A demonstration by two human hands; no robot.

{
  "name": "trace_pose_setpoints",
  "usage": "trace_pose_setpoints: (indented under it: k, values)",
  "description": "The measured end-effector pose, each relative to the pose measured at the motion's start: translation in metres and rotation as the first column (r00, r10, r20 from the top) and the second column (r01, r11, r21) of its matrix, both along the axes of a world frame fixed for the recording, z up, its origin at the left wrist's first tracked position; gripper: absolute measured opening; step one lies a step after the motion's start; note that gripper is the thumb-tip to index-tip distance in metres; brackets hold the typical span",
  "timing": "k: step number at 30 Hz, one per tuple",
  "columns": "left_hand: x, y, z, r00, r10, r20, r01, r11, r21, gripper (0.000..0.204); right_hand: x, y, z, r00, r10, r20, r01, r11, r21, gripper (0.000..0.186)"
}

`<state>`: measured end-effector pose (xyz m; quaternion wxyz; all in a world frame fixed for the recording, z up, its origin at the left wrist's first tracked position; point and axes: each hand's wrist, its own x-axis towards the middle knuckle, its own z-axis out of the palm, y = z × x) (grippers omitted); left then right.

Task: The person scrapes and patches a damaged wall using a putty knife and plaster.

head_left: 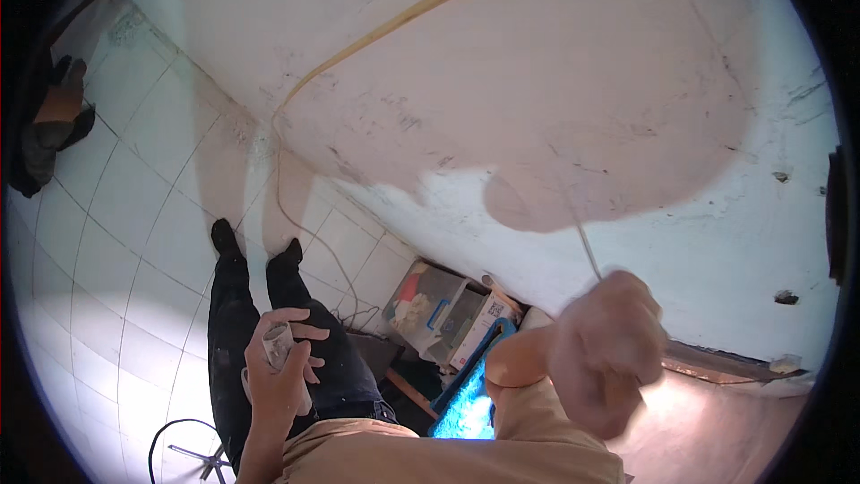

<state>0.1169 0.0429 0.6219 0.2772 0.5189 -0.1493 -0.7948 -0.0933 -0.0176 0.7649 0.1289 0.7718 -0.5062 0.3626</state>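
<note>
Here, we see the left hand toward 7 o'clock, its fingers partly curled around a pale roll, with some fingertips standing away from it. The roll looks tubular, with a rounded upper end and a greyish, slightly mottled surface; much of its body is hidden by the palm. At 4 o'clock, the right hand is closed in a fist around a slim tool. Motion blurs this hand, so the tool's kind is unclear to us, but we can make out a thin, straight, pale shaft rising from the fist toward 11 o'clock, in front of the wall, and perhaps a tan, blocky handle below the fingers. We cannot tell whether the tip touches the wall.

The wall is painted plaster, off-white, scuffed with dark scratches and pitted by rough-edged holes toward 3 o'clock. A smooth, flat yellow strip curves across it from 12 o'clock to 10 o'clock, where a thin cord trails down. Glossy square tiles with dark joints cover the floor at 9 o'clock. Near 6 o'clock we find a clear plastic box and a plush, bright blue cloth.
</note>
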Motion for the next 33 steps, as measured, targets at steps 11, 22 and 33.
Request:
trace_pose_setpoints:
  k: [11,22,33]
  values:
    - [0.005,0.004,-0.001,1.000,0.006,0.031,-0.006,1.000,0.019,0.027,-0.023,-0.003,-0.025,0.923,-0.227,-0.312,0.304,0.926,0.225,0.006]
    - [0.007,0.004,-0.002,1.000,0.015,0.004,-0.014,1.000,-0.023,0.027,0.006,-0.015,-0.051,0.983,0.157,-0.093,-0.102,0.894,0.437,0.025]
    - [0.026,0.001,0.033,0.994,0.064,0.088,-0.060,0.997,-0.049,0.028,0.030,0.089,-0.137,0.995,-0.011,-0.095,0.095,-0.011,0.995,0.047]
